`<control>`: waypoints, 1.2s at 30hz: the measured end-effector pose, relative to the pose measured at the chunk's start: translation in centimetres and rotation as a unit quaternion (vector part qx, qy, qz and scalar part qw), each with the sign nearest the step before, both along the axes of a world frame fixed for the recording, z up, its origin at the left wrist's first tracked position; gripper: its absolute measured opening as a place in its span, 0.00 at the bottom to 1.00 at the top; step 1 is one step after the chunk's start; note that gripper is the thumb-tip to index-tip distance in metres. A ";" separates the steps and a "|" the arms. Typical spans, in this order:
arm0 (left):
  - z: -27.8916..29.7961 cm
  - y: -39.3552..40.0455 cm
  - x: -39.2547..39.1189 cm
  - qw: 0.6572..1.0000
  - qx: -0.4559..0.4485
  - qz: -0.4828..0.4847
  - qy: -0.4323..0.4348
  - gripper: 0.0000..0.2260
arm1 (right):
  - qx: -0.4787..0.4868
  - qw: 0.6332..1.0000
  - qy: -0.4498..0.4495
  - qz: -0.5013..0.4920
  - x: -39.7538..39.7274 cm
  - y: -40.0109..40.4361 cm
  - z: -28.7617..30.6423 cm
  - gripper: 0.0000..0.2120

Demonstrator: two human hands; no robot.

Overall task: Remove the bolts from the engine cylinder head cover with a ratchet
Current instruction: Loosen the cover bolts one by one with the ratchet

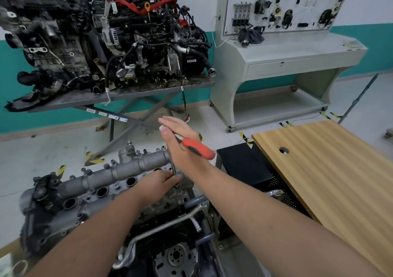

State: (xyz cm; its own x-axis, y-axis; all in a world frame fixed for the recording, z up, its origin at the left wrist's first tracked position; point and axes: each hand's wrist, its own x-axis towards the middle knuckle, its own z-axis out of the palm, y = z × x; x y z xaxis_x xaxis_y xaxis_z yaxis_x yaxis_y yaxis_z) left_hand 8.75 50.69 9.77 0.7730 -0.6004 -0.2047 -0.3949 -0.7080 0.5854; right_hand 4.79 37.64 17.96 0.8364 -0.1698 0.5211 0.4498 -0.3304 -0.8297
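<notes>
A: Grey metal nearest us — that's the engine [89,193] on its stand, with the cylinder head cover [136,166] running left to right along its top.

B: And the hands?

A: The left hand [158,181] pinches the extension bar [174,168] low down, just above a bolt at the cover's right end; the bolt itself is hidden. The right hand [180,142] lies flat, fingers straight, its palm against the ratchet [198,148] with the red handle poking out to the right.

B: So which step?

A: Loosening that right-end bolt, I'd judge. Several bolts [112,161] along the far edge look still seated.

B: Next move?

A: Sweep the handle while the left hand keeps the bar upright, so the socket doesn't slip.

B: Beyond that?

A: A wooden tabletop [331,161] right, another engine on a table [148,89] far left.
</notes>
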 end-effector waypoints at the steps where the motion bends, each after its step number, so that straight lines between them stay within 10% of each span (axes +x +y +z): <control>1: 0.1 0.0 0.0 1.000 -0.005 -0.001 0.007 0.19 | -0.074 0.996 -0.052 -0.019 0.2 -0.2 -0.2 0.13; 5: 0.0 -0.1 -0.3 0.999 -0.030 0.005 0.011 0.17 | -0.326 0.925 -0.189 -0.057 0.7 -0.5 0.2 0.16; 10: -0.2 0.0 -0.1 1.000 0.002 0.004 -0.004 0.16 | -0.535 0.835 -0.103 -0.072 0.4 -0.2 2.1 0.20; 20: -0.9 0.2 0.4 1.000 0.011 0.027 0.004 0.20 | -0.610 0.791 0.047 -0.019 1.4 0.1 4.7 0.22; 25: -0.8 0.2 0.2 1.000 0.001 0.021 0.001 0.19 | -0.468 0.864 0.184 0.011 2.6 0.0 5.9 0.14; 29: -0.9 0.2 0.2 1.000 -0.013 0.023 0.009 0.19 | -0.155 0.928 0.330 0.080 2.2 0.3 6.3 0.11; 36: -0.9 0.3 0.2 1.000 -0.002 0.013 -0.007 0.18 | 0.245 0.871 0.403 0.140 1.1 1.5 5.9 0.08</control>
State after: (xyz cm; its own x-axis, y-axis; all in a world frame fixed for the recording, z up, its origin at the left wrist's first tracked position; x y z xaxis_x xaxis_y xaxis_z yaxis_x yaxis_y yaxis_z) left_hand 8.93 50.95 8.88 0.7907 -0.5815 -0.1914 -0.3852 -0.7157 0.5826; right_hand 5.85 39.14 23.81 0.9413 0.0621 -0.3319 -0.3377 0.1814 -0.9236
